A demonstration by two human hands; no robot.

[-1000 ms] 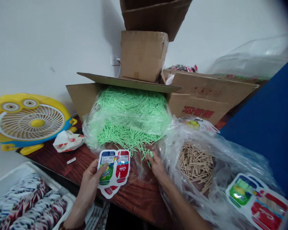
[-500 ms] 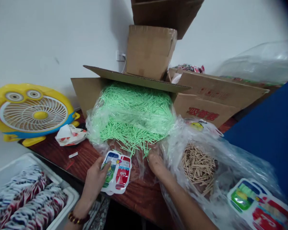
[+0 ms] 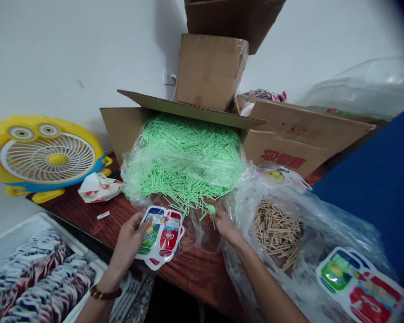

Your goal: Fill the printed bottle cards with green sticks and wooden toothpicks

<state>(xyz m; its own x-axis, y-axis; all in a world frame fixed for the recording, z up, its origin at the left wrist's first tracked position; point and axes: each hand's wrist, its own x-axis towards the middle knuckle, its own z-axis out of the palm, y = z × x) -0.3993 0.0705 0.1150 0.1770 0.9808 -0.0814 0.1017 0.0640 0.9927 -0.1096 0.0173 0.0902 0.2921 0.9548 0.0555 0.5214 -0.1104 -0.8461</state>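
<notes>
My left hand point(image 3: 129, 237) is closed on a few stacked bottle-shaped packets point(image 3: 169, 235), printed green and blue on one half and red "Cola" on the other. The thumb lies over the green half. Just right of them, my right hand point(image 3: 225, 222) pinches a small bunch of green sticks point(image 3: 211, 210) at the front of the heap. That heap of thin green sticks point(image 3: 191, 179) spills from a plastic-lined cardboard box point(image 3: 191, 107) lying open toward me. To the right, brown sticks point(image 3: 278, 233) are piled in clear plastic beside my right forearm.
More such packets point(image 3: 360, 287) lie on the plastic at the lower right. A white foam box point(image 3: 47, 220) with rows of packets stands lower left. Behind are a yellow fan point(image 3: 54, 157), crumpled wrapper point(image 3: 99, 187) and stacked cartons point(image 3: 210, 72). A blue panel point(image 3: 373, 179) rises at right.
My right hand has drawn back slightly right from the heap, with green sticks now showing in its fingers. The packets in my left hand have shifted a little left and fanned apart.
</notes>
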